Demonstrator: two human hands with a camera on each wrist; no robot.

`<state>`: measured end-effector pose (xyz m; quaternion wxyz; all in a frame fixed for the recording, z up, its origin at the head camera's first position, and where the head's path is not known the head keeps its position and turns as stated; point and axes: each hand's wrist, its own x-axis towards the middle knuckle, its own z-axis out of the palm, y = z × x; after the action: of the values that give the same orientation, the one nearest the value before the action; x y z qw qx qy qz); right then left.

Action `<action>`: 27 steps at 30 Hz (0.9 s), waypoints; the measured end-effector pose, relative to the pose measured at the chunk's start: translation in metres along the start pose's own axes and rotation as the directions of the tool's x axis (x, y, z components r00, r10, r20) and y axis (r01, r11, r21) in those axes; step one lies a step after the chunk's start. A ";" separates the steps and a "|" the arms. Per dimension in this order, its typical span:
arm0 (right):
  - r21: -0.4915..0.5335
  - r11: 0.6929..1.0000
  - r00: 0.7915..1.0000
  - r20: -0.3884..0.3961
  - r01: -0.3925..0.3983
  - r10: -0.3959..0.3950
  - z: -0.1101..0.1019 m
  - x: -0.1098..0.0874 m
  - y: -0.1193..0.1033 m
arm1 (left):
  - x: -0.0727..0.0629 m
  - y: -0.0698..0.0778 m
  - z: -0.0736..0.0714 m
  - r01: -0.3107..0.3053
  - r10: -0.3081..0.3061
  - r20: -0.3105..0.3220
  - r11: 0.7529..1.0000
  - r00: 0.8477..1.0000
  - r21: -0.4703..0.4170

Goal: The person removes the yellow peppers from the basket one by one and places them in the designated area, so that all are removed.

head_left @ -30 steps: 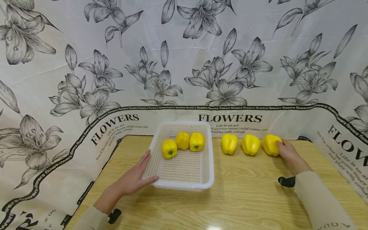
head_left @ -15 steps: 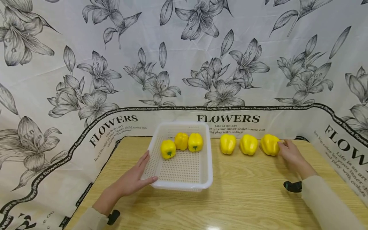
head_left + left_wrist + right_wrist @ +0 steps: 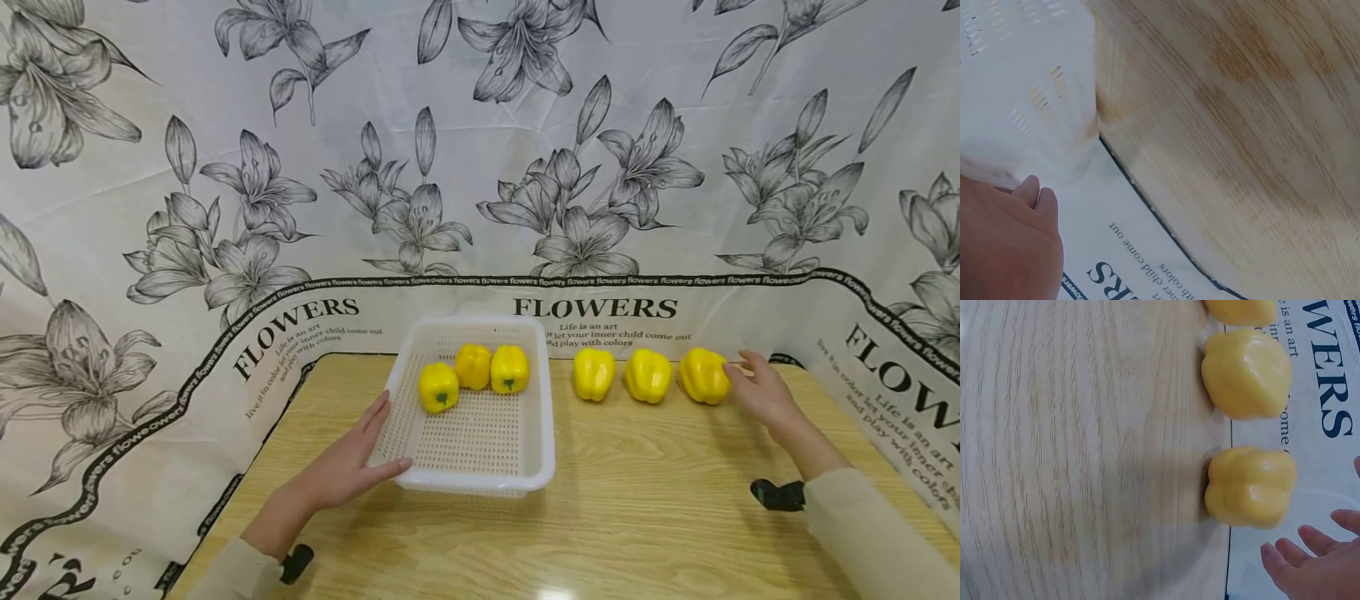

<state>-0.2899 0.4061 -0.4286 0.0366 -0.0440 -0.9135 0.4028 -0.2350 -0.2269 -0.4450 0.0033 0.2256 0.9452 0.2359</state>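
Observation:
Three yellow bell peppers, among them a front-left bell pepper (image 3: 438, 387), lie in the back half of a white perforated plastic basket (image 3: 480, 442). My left hand (image 3: 337, 467) rests against the basket's left side, its thumb along the front-left rim and its fingers extended by the left rim. Three more peppers stand in a row on the table, right of the basket: a left pepper (image 3: 594, 374), a middle pepper (image 3: 648, 376) and a right pepper (image 3: 704, 376). Just right of the last one is my right hand (image 3: 765, 396), fingers spread; in the right wrist view a gap separates them from the pepper (image 3: 1250, 487).
A wooden table (image 3: 645, 517) carries everything. Behind it and at both sides hangs a white cloth (image 3: 450, 250) printed with grey flowers and lettering. Black wrist straps, including the right strap (image 3: 777, 495), show at both wrists.
My right hand has let go of the rightmost pepper and moved slightly right, its fingers spreading. The left hand and the basket have stayed in place.

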 end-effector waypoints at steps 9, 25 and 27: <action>-0.025 0.999 0.998 0.049 0.043 -0.042 0.005 -0.007 -0.030 | 0.000 -0.001 0.000 -0.007 0.007 0.001 1.000 1.000 0.014; -0.034 0.977 0.969 0.141 0.209 -0.202 0.027 -0.018 -0.088 | 0.000 -0.002 0.000 0.002 -0.002 0.004 1.000 1.000 0.007; -0.027 0.975 0.965 0.151 0.219 -0.213 0.031 -0.018 -0.096 | 0.000 -0.002 0.000 0.003 -0.003 0.008 1.000 1.000 0.003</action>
<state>-0.2803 0.3173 -0.3793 0.0118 0.0847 -0.9216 0.3785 -0.2354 -0.2283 -0.4462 0.0071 0.2250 0.9460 0.2334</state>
